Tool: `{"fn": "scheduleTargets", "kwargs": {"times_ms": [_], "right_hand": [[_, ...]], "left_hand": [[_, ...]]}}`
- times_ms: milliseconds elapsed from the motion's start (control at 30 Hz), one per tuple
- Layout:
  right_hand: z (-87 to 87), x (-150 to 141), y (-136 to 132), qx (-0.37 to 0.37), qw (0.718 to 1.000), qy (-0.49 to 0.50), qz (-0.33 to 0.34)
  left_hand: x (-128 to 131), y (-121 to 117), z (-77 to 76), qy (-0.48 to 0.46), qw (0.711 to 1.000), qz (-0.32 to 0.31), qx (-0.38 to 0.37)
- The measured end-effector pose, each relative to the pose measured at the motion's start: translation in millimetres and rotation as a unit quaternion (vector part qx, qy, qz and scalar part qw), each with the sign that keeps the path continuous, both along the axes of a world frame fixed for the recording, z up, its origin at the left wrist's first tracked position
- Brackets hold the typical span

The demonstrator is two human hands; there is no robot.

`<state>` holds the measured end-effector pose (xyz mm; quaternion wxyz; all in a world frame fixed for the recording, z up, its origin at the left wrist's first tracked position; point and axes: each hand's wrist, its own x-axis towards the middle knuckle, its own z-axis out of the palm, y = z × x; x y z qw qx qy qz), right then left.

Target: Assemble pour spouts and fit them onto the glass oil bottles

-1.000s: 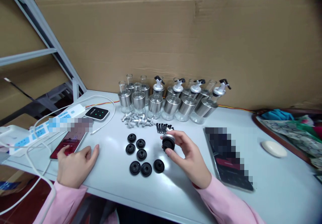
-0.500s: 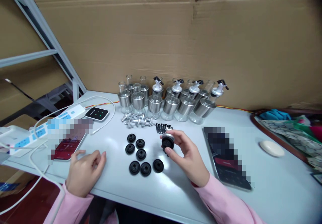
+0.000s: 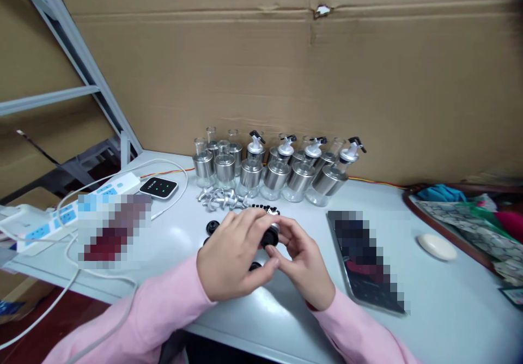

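Holding black-and-silver pourer stopper (image 3: 269, 237) in right hand (image 3: 308, 268), pinched between thumb and fingers over the bench (image 3: 286, 307), in front of the bottles. Also at it with left hand (image 3: 232, 258), arched over from the left, fingers curved round toward the stopper's near-left side; can't tell contact or grip there, back of hand in the way. Partly covering black plugs (image 3: 212, 226) with that same hand. Just beyond the fingers: row of small black levers (image 3: 260, 207), then pile of silver spouts (image 3: 223, 199) a bit left. Behind that, two rows of glass bottles (image 3: 278, 177) in metal sleeves, with silver pourer tops (image 3: 286, 147) on the four rightmost in front. Off to the left: white power strip (image 3: 122, 183), hotspot (image 3: 158, 188) with green lights. To the right: dark tablet-like device (image 3: 365, 271), partly pixelated, and white oval piece (image 3: 437, 247).
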<state>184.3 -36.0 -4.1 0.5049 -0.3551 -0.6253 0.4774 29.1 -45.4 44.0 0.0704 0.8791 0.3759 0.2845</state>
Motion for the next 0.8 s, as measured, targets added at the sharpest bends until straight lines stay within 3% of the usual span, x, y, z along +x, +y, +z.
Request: {"fn": "scheduleTargets", "kwargs": {"times_ms": [100, 233, 433, 800], "right_hand": [[-1.7, 0, 3, 0.004, 1.0, 0.003, -0.018], [-3.3, 1, 6, -0.004, 0.999, -0.013, -0.032], [-3.3, 3, 5, 0.013, 0.999, -0.035, -0.03], [-6.0, 5, 3, 0.032, 0.998, -0.046, -0.037]], "left_hand": [[0, 19, -3.6, 0.021, 0.999, -0.029, 0.014], [-7, 30, -17.5, -0.017, 0.998, -0.05, 0.031], [-8, 27, -30.2, -0.08, 0.994, -0.031, 0.061], [-6, 26, -39.8, -0.128, 0.987, -0.024, 0.097]]}}
